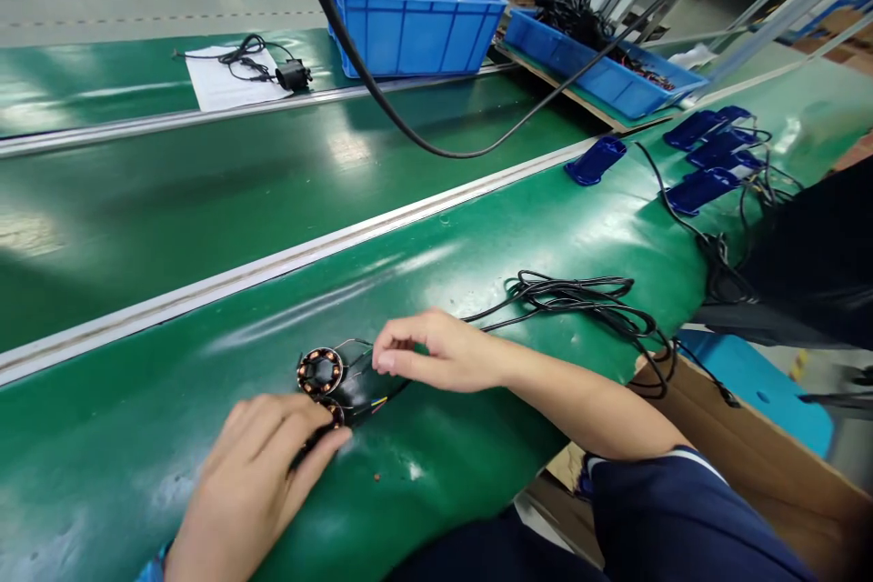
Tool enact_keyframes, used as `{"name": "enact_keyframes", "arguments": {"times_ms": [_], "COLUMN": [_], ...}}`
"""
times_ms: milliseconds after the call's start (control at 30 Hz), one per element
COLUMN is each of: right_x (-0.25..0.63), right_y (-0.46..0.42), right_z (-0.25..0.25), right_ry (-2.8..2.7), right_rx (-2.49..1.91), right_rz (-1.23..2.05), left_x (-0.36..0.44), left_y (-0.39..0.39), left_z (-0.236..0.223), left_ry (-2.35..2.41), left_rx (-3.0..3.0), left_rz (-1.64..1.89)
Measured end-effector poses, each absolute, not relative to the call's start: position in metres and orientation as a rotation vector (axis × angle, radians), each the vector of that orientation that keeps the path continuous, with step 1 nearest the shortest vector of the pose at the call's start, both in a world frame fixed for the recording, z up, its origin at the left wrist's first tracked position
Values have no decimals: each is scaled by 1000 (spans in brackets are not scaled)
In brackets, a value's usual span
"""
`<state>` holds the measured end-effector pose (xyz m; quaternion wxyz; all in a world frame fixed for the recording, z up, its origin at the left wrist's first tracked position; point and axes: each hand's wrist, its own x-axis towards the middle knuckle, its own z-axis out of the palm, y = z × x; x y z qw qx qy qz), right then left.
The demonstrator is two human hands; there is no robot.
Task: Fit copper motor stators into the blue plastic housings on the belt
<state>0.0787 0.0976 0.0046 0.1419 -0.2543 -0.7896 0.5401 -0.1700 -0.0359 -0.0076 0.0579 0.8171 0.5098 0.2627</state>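
On a glossy green counter (436, 255), got the left hand (263, 455) pinched on a dark copper-wound ring (335, 412), just beside a matching copper-wound ring (336, 371). Got the right hand (440, 350) curled near thin multicoloured leads (379, 403), can't tell if gripping any. Also got looped black cable (573, 284) beyond it.

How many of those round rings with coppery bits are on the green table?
2. One copper ring lies uncovered on the green table; the second ring is right beside it, partly covered by the left hand. More might be hidden underneath.
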Motion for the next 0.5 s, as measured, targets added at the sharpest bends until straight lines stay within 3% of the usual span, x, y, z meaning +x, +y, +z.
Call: {"name": "enact_keyframes", "arguments": {"times_ms": [133,300,500], "right_x": [73,57,57], "right_y": [77,64,63], "right_z": [-12,-44,-50], "right_ry": [-2449,-1844,-1530], "right_rx": [-675,-776,-887], "right_rz": [1610,2120,2323], "left_x": [-161,-162,-154], "left_y": [-63,-71,-67], "left_z": [-21,-26,-22], "left_ry": [1495,1569,1605], "left_rx": [2639,2637,2632], "left_rz": [687,623,616]}}
